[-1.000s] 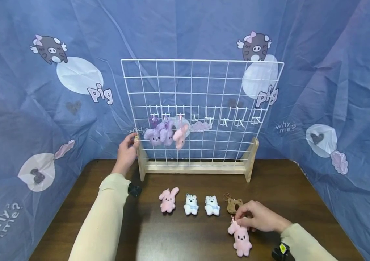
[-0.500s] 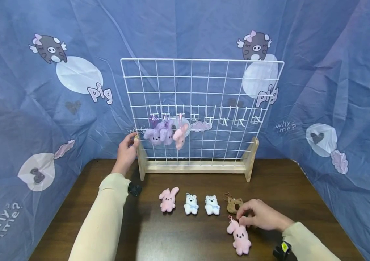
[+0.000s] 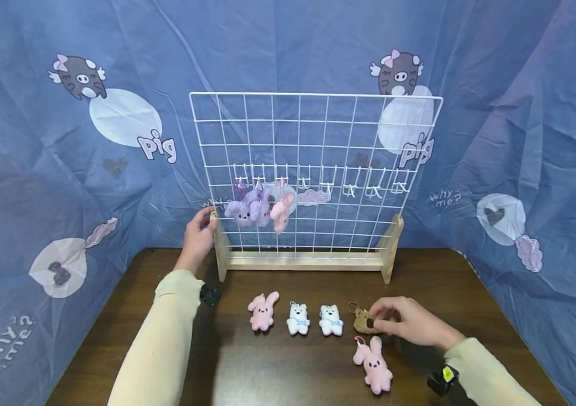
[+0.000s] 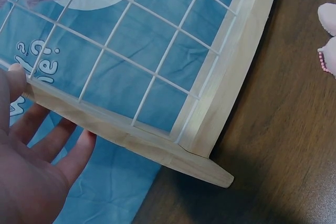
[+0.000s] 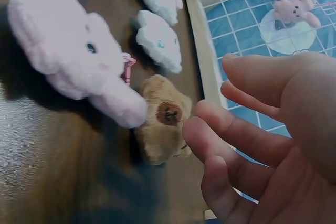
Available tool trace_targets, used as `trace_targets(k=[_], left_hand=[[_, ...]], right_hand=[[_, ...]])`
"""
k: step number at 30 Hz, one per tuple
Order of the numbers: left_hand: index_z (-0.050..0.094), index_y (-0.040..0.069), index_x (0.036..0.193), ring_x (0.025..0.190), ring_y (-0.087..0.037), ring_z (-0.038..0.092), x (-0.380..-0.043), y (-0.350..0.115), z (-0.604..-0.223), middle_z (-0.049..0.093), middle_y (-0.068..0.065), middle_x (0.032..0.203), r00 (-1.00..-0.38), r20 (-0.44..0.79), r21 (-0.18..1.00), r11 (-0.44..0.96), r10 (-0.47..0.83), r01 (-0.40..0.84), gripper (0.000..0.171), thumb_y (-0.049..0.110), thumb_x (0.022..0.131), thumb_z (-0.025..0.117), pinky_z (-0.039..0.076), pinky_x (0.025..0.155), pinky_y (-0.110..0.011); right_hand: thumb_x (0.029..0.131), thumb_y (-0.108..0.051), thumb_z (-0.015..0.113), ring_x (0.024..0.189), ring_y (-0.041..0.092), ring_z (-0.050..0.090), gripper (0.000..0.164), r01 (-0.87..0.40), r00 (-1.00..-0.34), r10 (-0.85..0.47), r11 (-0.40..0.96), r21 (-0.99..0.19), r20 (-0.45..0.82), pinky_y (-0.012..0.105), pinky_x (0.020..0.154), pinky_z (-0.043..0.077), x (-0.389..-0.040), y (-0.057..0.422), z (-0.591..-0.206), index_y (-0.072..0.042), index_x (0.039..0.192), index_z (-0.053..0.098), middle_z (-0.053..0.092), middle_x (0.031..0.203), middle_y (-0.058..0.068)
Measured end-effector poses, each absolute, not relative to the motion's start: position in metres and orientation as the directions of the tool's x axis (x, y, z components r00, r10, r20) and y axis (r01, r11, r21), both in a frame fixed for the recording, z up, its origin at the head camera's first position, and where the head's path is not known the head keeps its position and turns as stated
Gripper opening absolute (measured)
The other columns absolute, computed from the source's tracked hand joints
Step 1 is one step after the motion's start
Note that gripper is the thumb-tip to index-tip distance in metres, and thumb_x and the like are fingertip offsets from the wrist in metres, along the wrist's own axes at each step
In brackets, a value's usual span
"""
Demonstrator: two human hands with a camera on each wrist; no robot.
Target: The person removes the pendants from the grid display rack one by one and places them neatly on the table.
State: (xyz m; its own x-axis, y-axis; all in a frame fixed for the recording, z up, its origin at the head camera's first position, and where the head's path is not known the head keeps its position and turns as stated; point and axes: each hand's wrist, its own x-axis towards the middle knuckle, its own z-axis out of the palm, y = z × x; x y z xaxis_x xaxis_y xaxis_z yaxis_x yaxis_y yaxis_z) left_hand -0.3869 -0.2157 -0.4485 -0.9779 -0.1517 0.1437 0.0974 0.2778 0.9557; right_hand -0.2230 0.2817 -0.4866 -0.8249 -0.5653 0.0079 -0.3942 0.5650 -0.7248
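Note:
At the left post of the white wire grid rack (image 3: pixel 220 248), my left hand (image 3: pixel 199 239) holds the wooden edge. In the left wrist view its thumb is on one side of the wood and its fingers (image 4: pixel 79 156) on the other. My right hand (image 3: pixel 412 320) is at the brown bear plush keychain (image 3: pixel 362 321), fingers loosely bent and apart, nothing between them in the right wrist view. A pink rabbit plush keychain (image 3: pixel 376 369) lies just in front of the bear; its pink strap (image 5: pixel 127 66) shows in the right wrist view.
Another pink rabbit (image 3: pixel 262 312) and two white bear plushes (image 3: pixel 298 319) lie in a row on the brown table (image 3: pixel 278 372). Two purple plushes (image 3: pixel 239 213) and a pink one (image 3: pixel 281 213) hang from the rack; bare hooks (image 3: pixel 350 189) line its right part.
My right hand has let go of the front pink rabbit and moved away from me to the brown bear. The rabbit now lies free on the table. My left hand stays in place.

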Motion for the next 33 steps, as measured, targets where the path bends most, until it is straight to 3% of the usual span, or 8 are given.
trace_targets(k=[24, 33], left_hand=[[0.051, 0.013, 0.154, 0.111, -0.032, 0.057, -0.387, -0.216, -0.448, 0.056, -0.024, 0.147, -0.976, 0.152, 0.948, 0.303, -0.154, 0.100, 0.043, 0.018, 0.111, 0.050, 0.051, 0.079, -0.032], [0.049, 0.013, 0.155, 0.119, -0.035, 0.056, -0.387, -0.216, -0.449, 0.054, -0.025, 0.150, -0.979, 0.141, 0.952, 0.291, -0.150, 0.093, 0.044, 0.019, 0.112, 0.049, 0.053, 0.091, -0.044]], right_hand=[[0.100, -0.018, 0.072, 0.089, 0.008, 0.066, 0.022, -0.448, -0.871, -0.471, 0.638, -0.627, 0.143, 0.030, 0.079, 0.055, -0.259, 0.250, -0.474, -0.013, 0.122, 0.070, 0.073, 0.101, -0.006], [0.101, -0.017, 0.072, 0.099, 0.018, 0.068, 0.035, -0.394, -0.900, -0.404, 0.596, -0.700, 0.162, 0.039, 0.089, 0.055, -0.278, 0.212, -0.462, -0.009, 0.134, 0.065, 0.075, 0.112, 0.007]])
